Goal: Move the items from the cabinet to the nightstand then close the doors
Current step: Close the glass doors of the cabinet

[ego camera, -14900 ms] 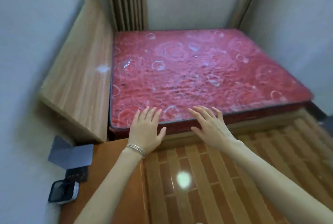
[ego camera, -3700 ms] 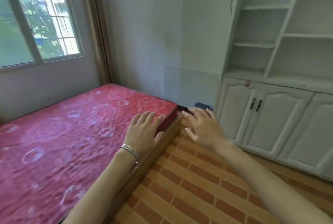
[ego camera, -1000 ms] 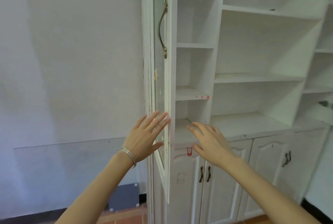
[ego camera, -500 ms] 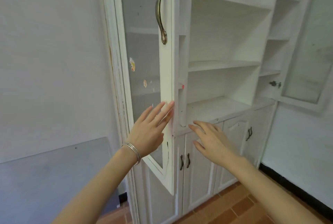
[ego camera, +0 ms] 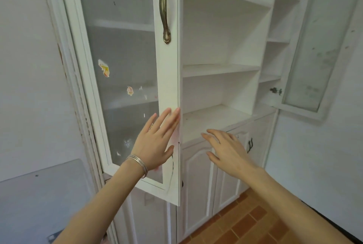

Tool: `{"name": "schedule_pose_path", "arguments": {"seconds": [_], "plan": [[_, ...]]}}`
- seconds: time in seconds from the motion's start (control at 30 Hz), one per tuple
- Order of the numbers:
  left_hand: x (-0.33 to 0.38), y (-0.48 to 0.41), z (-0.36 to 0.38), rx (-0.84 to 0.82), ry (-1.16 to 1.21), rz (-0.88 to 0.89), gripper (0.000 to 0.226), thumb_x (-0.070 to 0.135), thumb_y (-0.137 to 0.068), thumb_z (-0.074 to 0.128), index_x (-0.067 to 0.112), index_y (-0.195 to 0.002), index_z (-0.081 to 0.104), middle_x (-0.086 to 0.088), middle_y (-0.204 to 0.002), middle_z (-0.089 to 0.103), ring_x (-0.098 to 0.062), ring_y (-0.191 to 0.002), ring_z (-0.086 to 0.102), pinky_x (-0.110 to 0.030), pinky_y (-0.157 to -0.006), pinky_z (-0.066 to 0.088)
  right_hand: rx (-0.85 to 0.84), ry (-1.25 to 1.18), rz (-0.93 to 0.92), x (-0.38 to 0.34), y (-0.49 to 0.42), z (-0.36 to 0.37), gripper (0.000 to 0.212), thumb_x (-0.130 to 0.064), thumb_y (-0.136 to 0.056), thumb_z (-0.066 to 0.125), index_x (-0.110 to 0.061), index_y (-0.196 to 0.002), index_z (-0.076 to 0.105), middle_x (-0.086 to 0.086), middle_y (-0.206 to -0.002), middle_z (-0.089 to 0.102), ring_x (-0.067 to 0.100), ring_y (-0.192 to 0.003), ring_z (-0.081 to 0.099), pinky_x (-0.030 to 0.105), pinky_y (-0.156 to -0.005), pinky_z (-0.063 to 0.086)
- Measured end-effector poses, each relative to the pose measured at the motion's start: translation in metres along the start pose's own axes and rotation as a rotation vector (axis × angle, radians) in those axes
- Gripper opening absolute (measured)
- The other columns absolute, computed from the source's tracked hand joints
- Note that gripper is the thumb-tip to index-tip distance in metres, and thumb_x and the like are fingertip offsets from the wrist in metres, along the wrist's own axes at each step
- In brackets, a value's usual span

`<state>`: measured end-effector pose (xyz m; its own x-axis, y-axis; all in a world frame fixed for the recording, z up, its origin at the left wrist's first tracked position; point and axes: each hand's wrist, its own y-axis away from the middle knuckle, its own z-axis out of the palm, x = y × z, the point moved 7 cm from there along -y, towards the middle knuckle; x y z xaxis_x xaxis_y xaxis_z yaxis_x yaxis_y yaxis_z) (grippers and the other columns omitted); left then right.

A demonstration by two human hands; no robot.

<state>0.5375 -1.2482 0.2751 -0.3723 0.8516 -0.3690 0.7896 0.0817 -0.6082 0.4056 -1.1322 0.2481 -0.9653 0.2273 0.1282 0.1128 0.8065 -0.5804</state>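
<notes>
A white cabinet (ego camera: pixel 220 71) with bare shelves fills the view. Its left glass door (ego camera: pixel 169 79), with a brass handle (ego camera: pixel 165 6) and stickers on the pane, stands partly swung across the left shelf column. My left hand (ego camera: pixel 157 141), a bangle at the wrist, lies flat with straight fingers on the door's lower frame near its free edge. My right hand (ego camera: pixel 225 149) hovers open, fingers spread, in front of the lowest open shelf and holds nothing. The right glass door (ego camera: pixel 308 51) hangs wide open. No loose items show on the shelves.
Shut lower cupboard doors (ego camera: pixel 198 185) with dark handles sit under the shelves. A grey panel (ego camera: pixel 39 200) leans on the left wall. Orange brick-pattern floor (ego camera: pixel 245 222) lies below, and a white wall (ego camera: pixel 322 155) closes the right side.
My view has come closer to the cabinet. The left door has swung further toward the shelves under my left hand. My right hand stays open in front of the lowest shelf.
</notes>
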Motion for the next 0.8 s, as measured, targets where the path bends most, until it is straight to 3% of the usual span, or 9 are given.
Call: {"name": "schedule_pose_path", "arguments": {"seconds": [0.3, 0.5, 0.7, 0.8], "plan": [[0.004, -0.068, 0.046, -0.039, -0.093, -0.108, 0.086, 0.037, -0.071, 0.070, 0.011, -0.144, 0.032, -0.003, -0.155, 0.015, -0.023, -0.141, 0.014, -0.048, -0.111, 0.023, 0.004, -0.024, -0.087, 0.072, -0.037, 0.042, 0.055, -0.023, -0.075, 0.070, -0.014, -0.127, 0.052, 0.010, -0.125, 0.057, 0.027, -0.110, 0.056, 0.043, -0.090, 0.046], [-0.015, -0.104, 0.074, -0.085, -0.143, -0.217, 0.091, 0.038, -0.071, 0.072, 0.010, -0.145, 0.026, -0.005, -0.154, 0.019, -0.021, -0.141, 0.015, -0.047, -0.111, 0.024, 0.027, -0.067, -0.113, 0.103, -0.062, 0.068, 0.056, -0.024, -0.073, 0.072, -0.014, -0.125, 0.053, 0.009, -0.123, 0.057, 0.026, -0.109, 0.057, 0.041, -0.088, 0.046], [-0.036, -0.140, 0.115, -0.098, -0.161, -0.214, 0.093, 0.038, -0.061, 0.080, 0.009, -0.139, 0.040, -0.006, -0.150, 0.030, -0.025, -0.137, 0.029, -0.048, -0.106, 0.032, 0.077, -0.084, -0.140, 0.126, -0.102, 0.094, 0.050, -0.029, -0.075, 0.069, -0.015, -0.121, 0.056, 0.007, -0.119, 0.059, 0.024, -0.106, 0.059, 0.038, -0.087, 0.047], [-0.049, -0.159, 0.135, -0.086, -0.159, -0.224, 0.087, 0.034, -0.072, 0.073, 0.013, -0.144, 0.029, -0.003, -0.155, 0.010, -0.022, -0.141, 0.014, -0.045, -0.110, 0.017, 0.065, -0.076, -0.117, 0.137, -0.126, 0.107, 0.045, -0.037, -0.079, 0.049, -0.015, -0.117, 0.058, 0.006, -0.115, 0.061, 0.024, -0.103, 0.060, 0.038, -0.084, 0.049]]}}
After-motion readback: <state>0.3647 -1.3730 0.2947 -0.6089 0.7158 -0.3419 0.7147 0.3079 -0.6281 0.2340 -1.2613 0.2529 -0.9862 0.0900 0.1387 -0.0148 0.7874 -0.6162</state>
